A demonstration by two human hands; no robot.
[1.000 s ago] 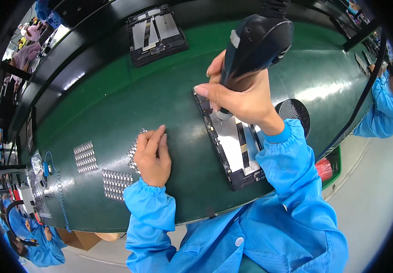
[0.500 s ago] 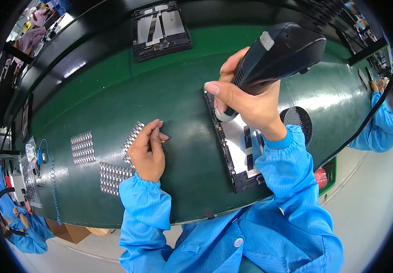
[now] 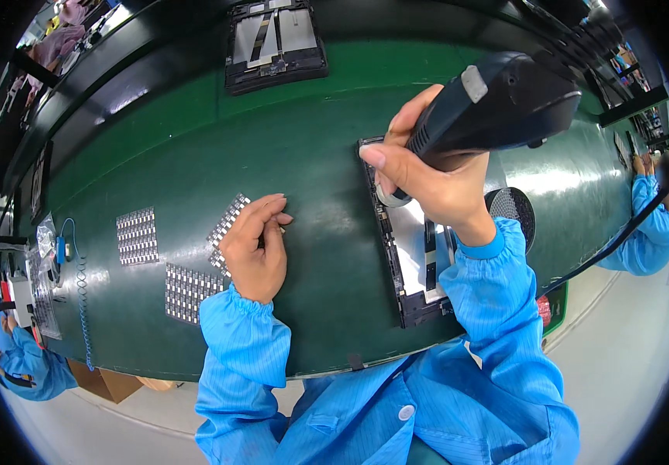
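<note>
In my right hand [image 3: 447, 182] is a bulky black handheld tool [image 3: 505, 105], with a thick cable leaving its far end. Its pale rounded end [image 3: 393, 195] is over the left edge of an open tablet-like device [image 3: 408, 232], which has a black frame and silvery inside; whether it touches cannot be seen. My left hand [image 3: 255, 252] rests at the edge of a sheet of small parts [image 3: 230, 219]. Its fingers are curled together, and a tiny pale bit shows at the fingertips, too small to name. Two more such sheets [image 3: 138, 236] [image 3: 191, 293] lie to its left.
Another open device [image 3: 276, 50] stands at the far edge of the green table [image 3: 319, 287]. A round black dish [image 3: 513, 213] sits right of my right wrist. A blue coiled cord [image 3: 82, 302] and clear bags [image 3: 45, 240] are at left. A co-worker's blue sleeve [image 3: 635, 240] shows at right.
My right hand and the black tool have shifted slightly right. My left fingers have risen a little and curl more. The whole view has shifted slightly.
</note>
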